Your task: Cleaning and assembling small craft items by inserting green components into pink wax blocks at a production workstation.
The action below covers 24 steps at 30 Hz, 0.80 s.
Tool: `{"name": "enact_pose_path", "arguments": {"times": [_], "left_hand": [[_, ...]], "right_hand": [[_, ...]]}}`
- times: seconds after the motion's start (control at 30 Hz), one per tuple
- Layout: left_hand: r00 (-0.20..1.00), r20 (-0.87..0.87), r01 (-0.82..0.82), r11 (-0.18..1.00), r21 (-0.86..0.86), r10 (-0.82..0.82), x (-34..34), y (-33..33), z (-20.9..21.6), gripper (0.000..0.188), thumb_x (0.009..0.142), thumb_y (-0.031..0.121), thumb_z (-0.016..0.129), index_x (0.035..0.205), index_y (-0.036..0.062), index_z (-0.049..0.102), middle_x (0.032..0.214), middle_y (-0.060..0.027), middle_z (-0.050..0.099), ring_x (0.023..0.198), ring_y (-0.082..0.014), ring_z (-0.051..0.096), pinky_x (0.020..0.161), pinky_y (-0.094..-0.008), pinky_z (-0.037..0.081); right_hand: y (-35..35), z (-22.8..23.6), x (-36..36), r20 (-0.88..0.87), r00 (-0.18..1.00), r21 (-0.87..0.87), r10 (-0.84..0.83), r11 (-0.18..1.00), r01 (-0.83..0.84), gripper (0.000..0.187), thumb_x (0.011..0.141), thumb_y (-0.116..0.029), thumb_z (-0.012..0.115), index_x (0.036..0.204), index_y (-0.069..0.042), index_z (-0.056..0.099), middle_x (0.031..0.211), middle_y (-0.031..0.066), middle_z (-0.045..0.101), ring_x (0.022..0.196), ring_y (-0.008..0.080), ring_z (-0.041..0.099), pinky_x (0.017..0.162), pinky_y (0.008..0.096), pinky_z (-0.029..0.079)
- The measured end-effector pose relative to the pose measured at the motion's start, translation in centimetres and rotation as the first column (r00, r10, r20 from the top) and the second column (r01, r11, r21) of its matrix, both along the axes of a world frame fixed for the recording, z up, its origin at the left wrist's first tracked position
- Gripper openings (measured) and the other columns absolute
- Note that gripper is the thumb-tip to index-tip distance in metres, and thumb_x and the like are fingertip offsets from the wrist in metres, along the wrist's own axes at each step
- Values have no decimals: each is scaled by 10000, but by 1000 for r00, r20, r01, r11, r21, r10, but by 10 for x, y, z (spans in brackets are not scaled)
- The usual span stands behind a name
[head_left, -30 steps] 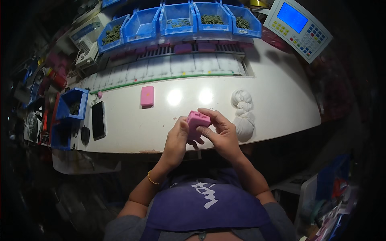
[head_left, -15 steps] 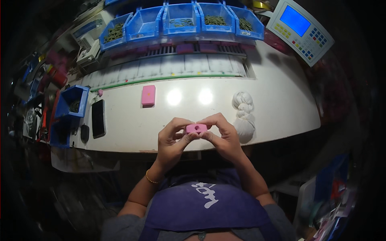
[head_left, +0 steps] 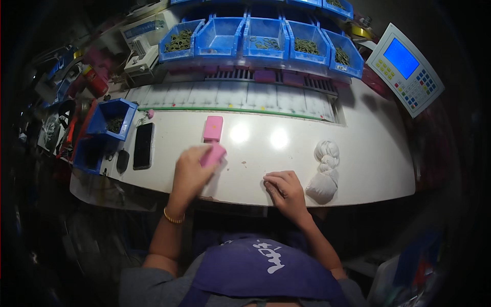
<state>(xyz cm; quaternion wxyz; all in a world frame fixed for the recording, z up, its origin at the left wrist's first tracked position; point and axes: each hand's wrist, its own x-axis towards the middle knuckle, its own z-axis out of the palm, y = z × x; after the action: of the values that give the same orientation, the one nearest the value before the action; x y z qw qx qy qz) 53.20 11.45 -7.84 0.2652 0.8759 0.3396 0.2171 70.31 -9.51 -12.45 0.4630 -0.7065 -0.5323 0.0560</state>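
My left hand (head_left: pixel 192 169) is closed around one end of a pink rubber mould (head_left: pixel 217 153), a small block blurred by motion. It is tilted over the table, just in front of a second pink mould (head_left: pixel 213 128) that lies flat. My fingers hide part of the held one. My right hand (head_left: pixel 286 190) rests by the table's front edge, its fingers half bent and slightly apart, and nothing shows in them. To its right lies a knotted white cloth pouch (head_left: pixel 323 186).
Blue bins (head_left: pixel 220 38) holding small green pieces line the back. A control panel with a blue screen (head_left: pixel 401 59) stands at the back right. At left are a black phone (head_left: pixel 143 146), a dark oval object (head_left: pixel 122 161) and more blue bins (head_left: pixel 111 120). A green strip (head_left: pixel 235 110) crosses the table.
Both hands held one mould together; now my right hand has let go and lies on the table. My left hand has carried the mould leftward, toward the other one. The view has shifted.
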Motion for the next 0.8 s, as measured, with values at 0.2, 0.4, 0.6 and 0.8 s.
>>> {"name": "enact_pose_path", "arguments": {"times": [0.2,0.4,0.6,0.8], "left_hand": [[936,140,-352,882,315,324,102,128,-4,385,793,239,709,1119,53,624,1052,-198,631,1017,-391,594,878,-466,495],[825,-124,-475,795,377,552,135,162,-27,547,823,397,699,1225,62,539,1191,-191,559,1131,-368,526,923,-485,469],[919,-279,-190,933,307,279,81,50,-19,633,802,491,709,1126,-43,604,1116,-196,568,1061,-361,545,868,-475,476],[961,247,134,991,-20,-125,73,-6,-26,491,749,307,792,1083,-9,617,991,-131,599,933,-297,579,833,-414,484]], "right_hand": [[1,4,-6,99,995,26,-11,1000,9,175,829,-57,694,1004,-56,691,1004,58,672,924,267,592,811,361,483],[-4,-3,-4,146,989,48,-36,998,30,217,831,-43,685,1048,-49,678,1005,76,668,909,277,598,808,373,486],[0,0,-8,42,992,90,-117,990,113,244,864,-36,658,1108,-28,653,1020,135,656,899,294,603,799,382,490],[-1,-3,-7,-453,891,69,-32,995,71,317,963,-118,584,1257,-1,572,1054,128,648,957,217,616,832,330,511]]}}
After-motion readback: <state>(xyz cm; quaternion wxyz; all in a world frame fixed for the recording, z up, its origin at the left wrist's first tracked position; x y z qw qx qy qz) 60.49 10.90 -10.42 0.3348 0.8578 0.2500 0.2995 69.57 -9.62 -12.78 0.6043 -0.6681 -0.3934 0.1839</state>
